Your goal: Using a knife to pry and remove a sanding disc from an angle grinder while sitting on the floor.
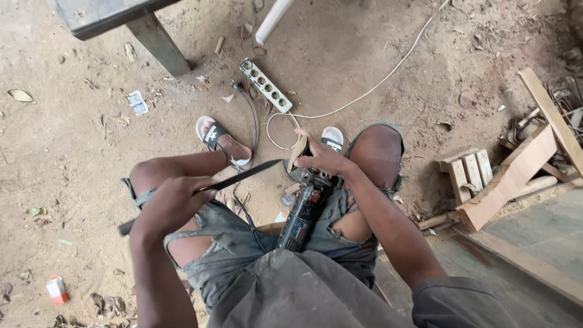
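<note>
1. The dirt floor [376, 54] fills most of the frame, littered with chips and scraps. A dark bench [115, 18] with one leg stands at the upper left, and a stack of wood offcuts [504, 176] lies at the right.
2. The person sits with both knees apart, in torn denim shorts [237, 243] and sandals.
3. A dark angle grinder [303, 212] sits at the centre of the frame between the thighs. Its long axis runs from the lap up and slightly right, head end away from the body.
4. A long dark flat blade [243, 176] runs from lower left to upper right, its tip meeting the grinder's head just under the right hand.
5. A white power strip [265, 85] lies at upper centre, with a white cable [388, 73] trailing to the upper right.
6. The left hand [170, 203], left of centre, has its fingers curled tight around the blade's near end.
7. The right hand [325, 159] rests on the grinder's head, fingers spread and only partly closed over it. It is the hand nearer the grinder, and the blade points at it from the left.
</note>
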